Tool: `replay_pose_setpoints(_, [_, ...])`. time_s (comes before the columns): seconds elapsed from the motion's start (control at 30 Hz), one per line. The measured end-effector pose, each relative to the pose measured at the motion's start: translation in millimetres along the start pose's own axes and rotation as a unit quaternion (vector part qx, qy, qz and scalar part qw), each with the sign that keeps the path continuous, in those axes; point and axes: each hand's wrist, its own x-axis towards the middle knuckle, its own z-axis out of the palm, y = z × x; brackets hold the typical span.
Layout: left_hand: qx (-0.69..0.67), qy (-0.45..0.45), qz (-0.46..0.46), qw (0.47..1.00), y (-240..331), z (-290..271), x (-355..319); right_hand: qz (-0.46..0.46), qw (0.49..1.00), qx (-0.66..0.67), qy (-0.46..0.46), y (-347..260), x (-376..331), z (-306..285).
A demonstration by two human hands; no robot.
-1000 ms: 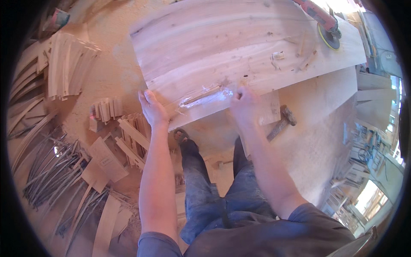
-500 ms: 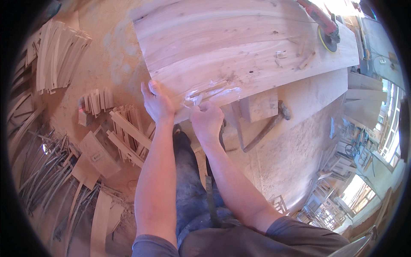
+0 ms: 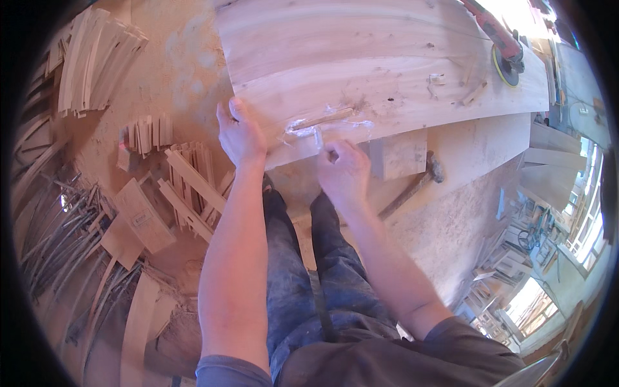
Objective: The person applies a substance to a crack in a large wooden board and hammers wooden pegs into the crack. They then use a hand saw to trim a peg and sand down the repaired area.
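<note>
A broad pale wooden board [image 3: 348, 71] lies raised in front of me. At its left near corner my left hand [image 3: 243, 137] grips the edge, thumb along the side and the other fingers partly hidden. My right hand [image 3: 345, 169] is closed on a small pale flat stick [image 3: 318, 137], whose tip touches the board near its front edge. White paste [image 3: 295, 126] is smeared there around a thin wood sliver [image 3: 325, 119]. What the stick is made of I cannot tell.
A red angle sander [image 3: 501, 39] with a round pad rests on the board's far right. Beneath the board are a wooden block [image 3: 401, 155] and a hammer [image 3: 419, 180]. Stacked wood slats [image 3: 97, 61], boards [image 3: 145, 216] and bent rods [image 3: 51, 238] fill the left floor.
My right hand has drawn back toward me and to the right with the stick, away from the sliver. My left hand stays on the board's corner. The view has shifted slightly.
</note>
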Motion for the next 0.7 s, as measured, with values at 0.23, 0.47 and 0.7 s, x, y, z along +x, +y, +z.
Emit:
replay_pose_setpoints(0.23, [0.002, -0.002, 0.001, 1.0, -3.7, -0.3, 2.5, -0.386, 0.882, -0.218, -0.162, 9.2, 69.4, -42.0])
replay_pose_setpoints(0.47, [0.019, 0.038, 0.029, 0.999, -2.6, 1.1, 2.1, -0.445, 0.82, -0.254, -0.254, 0.8, 91.4, -31.5])
replay_pose_setpoints(0.7, [0.013, 0.024, 0.008, 1.0, 5.0, -1.1, -2.4, -0.487, 0.744, -0.305, -0.34, -40.4, 96.4, -24.9])
